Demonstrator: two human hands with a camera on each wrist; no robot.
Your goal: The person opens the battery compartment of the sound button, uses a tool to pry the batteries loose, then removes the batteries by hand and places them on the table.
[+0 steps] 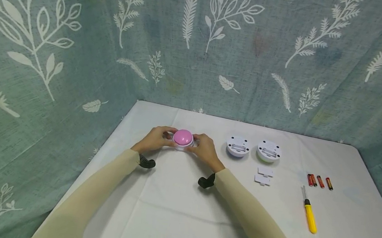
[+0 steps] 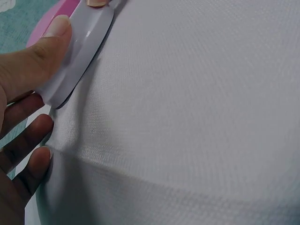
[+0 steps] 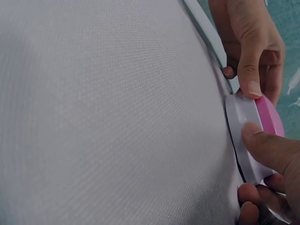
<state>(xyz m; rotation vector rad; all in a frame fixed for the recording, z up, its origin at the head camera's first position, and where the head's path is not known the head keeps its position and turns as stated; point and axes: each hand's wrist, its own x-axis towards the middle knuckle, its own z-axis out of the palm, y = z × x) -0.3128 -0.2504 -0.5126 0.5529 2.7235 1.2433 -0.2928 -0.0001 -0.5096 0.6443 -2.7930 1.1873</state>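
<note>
A round push button (image 1: 183, 138) with a pink dome on a white base sits upright on the white tablecloth, dome up. My left hand (image 1: 157, 138) grips its left side, the thumb (image 2: 56, 42) lying along the white base near the pink edge. From the right, my right hand (image 1: 206, 150) grips the same button, its thumb (image 3: 262, 140) pressed on the base's side wall. In the right wrist view, the button's base (image 3: 239, 112) rests at the cloth with both thumbs on it. The far side of the button is hidden.
Two similar buttons (image 1: 238, 146) (image 1: 269, 151) lie upside down to the right, battery compartments uncovered. Two white battery covers (image 1: 265, 171) (image 1: 262, 179) lie in front of them. Farther right are several small red-and-black batteries (image 1: 320, 181) and a yellow-handled screwdriver (image 1: 310, 218). A patterned green curtain (image 1: 232, 68) stands behind.
</note>
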